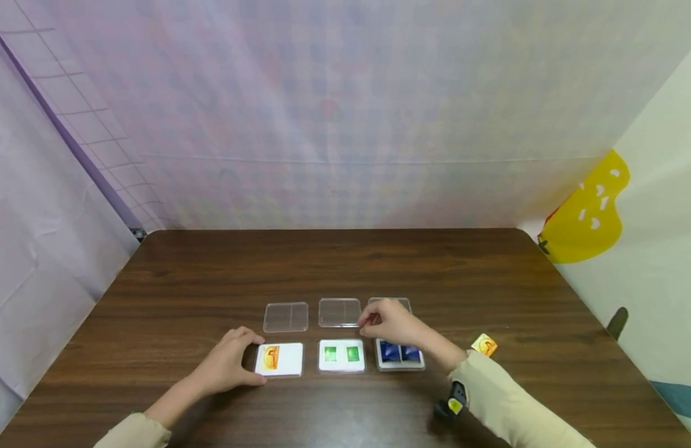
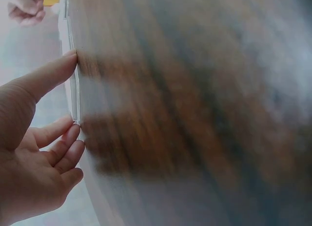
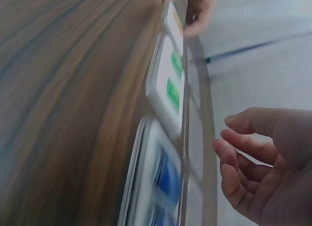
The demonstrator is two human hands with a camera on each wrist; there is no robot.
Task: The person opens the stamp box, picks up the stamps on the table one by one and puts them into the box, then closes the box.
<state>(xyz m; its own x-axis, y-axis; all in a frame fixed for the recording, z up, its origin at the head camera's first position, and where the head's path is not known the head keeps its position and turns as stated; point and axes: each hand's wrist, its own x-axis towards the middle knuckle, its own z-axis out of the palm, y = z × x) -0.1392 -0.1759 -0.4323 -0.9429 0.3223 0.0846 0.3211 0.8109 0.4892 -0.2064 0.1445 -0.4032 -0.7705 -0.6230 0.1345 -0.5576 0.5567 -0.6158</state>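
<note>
At the left of the row lies a flat white case point(image 1: 289, 359), with an orange picture piece point(image 1: 271, 357) in its left half and plain white on the right. My left hand point(image 1: 228, 363) holds this case by its edges, thumb at the near side and fingers at the far side. My right hand point(image 1: 391, 322) hovers in front of the rightmost clear cover, fingers loosely bent; nothing shows between them in the right wrist view. Beneath its wrist is a case with two blue pieces point(image 1: 390, 351). A loose orange square piece point(image 1: 484, 345) lies by the right sleeve.
Between the outer cases sits a middle white case point(image 1: 342, 367) with two green squares. Behind the row lie clear plastic covers, a left one point(image 1: 286, 317), a middle one point(image 1: 339, 312) and a right one point(image 1: 403, 302) partly hidden by my hand. A curtain point(image 1: 334, 124) hangs behind the brown table point(image 1: 334, 261).
</note>
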